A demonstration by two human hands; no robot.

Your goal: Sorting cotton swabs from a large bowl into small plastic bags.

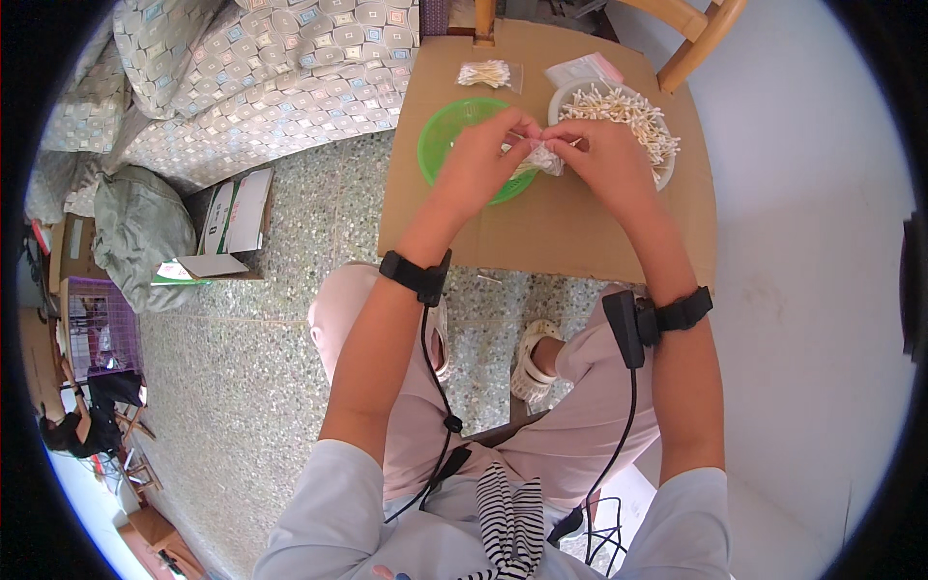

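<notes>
Over the cardboard-topped surface, my left hand (491, 157) and my right hand (604, 157) meet with fingertips pinched on the top edge of a small clear plastic bag (549, 160). Cotton swabs seem to be inside it, though my fingers hide part of the bag. Beneath my left hand sits a green plastic bowl (435, 135); what it holds is mostly covered by the hand. A white bowl (555, 101) heaped with loose cotton swabs (619, 108) stands just beyond my right hand. Farther back lies a filled clear bag of cotton swabs (485, 73).
A pink and white packet (587, 70) lies behind the white bowl. Wooden chair parts (698, 43) rise at the far right, beside a white wall (802, 242). Patterned cloth (280, 82), a grey-green sack (145, 232) and an opened carton (235, 217) are at left. Another person (82, 425) sits far left.
</notes>
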